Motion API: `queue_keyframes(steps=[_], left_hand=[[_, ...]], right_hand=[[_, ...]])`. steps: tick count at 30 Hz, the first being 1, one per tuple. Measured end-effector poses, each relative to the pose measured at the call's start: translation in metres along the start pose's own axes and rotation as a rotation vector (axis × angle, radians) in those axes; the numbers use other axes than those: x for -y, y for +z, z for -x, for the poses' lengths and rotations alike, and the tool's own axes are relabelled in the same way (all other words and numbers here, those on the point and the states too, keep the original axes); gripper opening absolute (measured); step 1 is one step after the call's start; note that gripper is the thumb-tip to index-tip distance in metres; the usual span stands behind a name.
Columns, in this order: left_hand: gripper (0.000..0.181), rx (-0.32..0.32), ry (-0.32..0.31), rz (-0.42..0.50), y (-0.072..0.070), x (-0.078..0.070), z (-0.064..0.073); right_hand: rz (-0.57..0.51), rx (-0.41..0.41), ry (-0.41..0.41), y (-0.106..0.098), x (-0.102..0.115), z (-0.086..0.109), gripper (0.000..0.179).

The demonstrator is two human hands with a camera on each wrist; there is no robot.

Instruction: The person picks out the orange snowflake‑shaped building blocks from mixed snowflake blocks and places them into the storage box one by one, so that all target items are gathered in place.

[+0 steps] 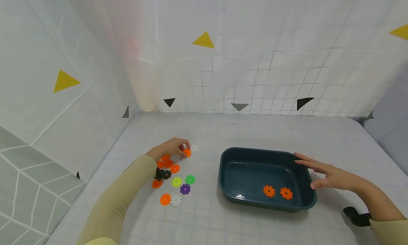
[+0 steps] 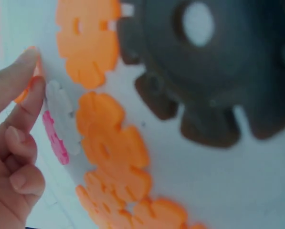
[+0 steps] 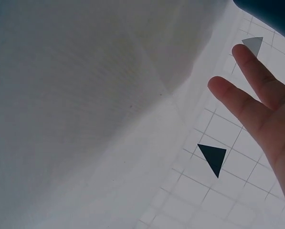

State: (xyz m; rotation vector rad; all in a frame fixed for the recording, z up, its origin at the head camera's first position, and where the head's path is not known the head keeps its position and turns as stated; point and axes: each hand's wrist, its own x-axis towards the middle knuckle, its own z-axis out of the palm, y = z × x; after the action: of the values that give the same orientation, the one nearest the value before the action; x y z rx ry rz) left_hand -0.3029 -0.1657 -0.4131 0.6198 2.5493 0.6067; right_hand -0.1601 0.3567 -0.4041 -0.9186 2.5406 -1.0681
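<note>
My left hand (image 1: 171, 147) pinches an orange notched plastic disc (image 1: 187, 153) at the far end of a loose group of such discs. In the left wrist view its edge (image 2: 22, 96) shows beside the fingertips. Close to that hand lie a white disc (image 2: 62, 117), a pink disc (image 2: 55, 138) and several orange discs (image 2: 113, 138). My right hand (image 1: 334, 176) rests spread on the right rim of a dark teal plastic bin (image 1: 255, 201), fingers mostly straight. Inside the bin, two orange discs (image 1: 269, 191) lie flat near its front.
Nearer me on the table (image 1: 197, 223) lie a yellow disc (image 1: 176, 182), a green disc (image 1: 190, 179), a purple disc (image 1: 185, 189), a black disc (image 1: 167, 174) and another white disc (image 1: 176, 200). White sheet walls (image 1: 255, 32) enclose the table's back and sides.
</note>
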Motion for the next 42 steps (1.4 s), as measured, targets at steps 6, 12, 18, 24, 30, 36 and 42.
queue_keyframes(steps=[6,12,18,24,30,36,42], left_hand=[[0.026,-0.005,-0.018,0.041,-0.001,0.001,0.000],[0.025,-0.015,0.011,0.064,-0.006,-0.004,0.000],[0.025,-0.017,0.035,0.081,-0.014,-0.017,0.002],[0.029,-0.013,0.080,0.107,-0.018,-0.031,0.004],[0.029,-0.009,0.102,0.110,-0.023,-0.042,0.007],[0.028,-0.001,0.145,0.121,-0.028,-0.054,0.008],[0.029,0.007,0.189,0.131,-0.028,-0.063,0.006]], right_hand=[[-0.004,0.001,0.010,0.000,0.000,0.000,0.066],[-0.003,-0.001,0.012,0.001,0.000,0.000,0.066],[0.004,-0.008,0.013,0.001,0.001,0.000,0.065],[0.008,-0.009,0.013,0.001,0.002,0.000,0.066],[0.008,-0.008,0.017,0.001,0.002,0.000,0.066],[0.016,-0.010,0.015,0.001,0.001,0.000,0.066],[0.016,-0.009,0.009,0.001,0.000,-0.001,0.066]])
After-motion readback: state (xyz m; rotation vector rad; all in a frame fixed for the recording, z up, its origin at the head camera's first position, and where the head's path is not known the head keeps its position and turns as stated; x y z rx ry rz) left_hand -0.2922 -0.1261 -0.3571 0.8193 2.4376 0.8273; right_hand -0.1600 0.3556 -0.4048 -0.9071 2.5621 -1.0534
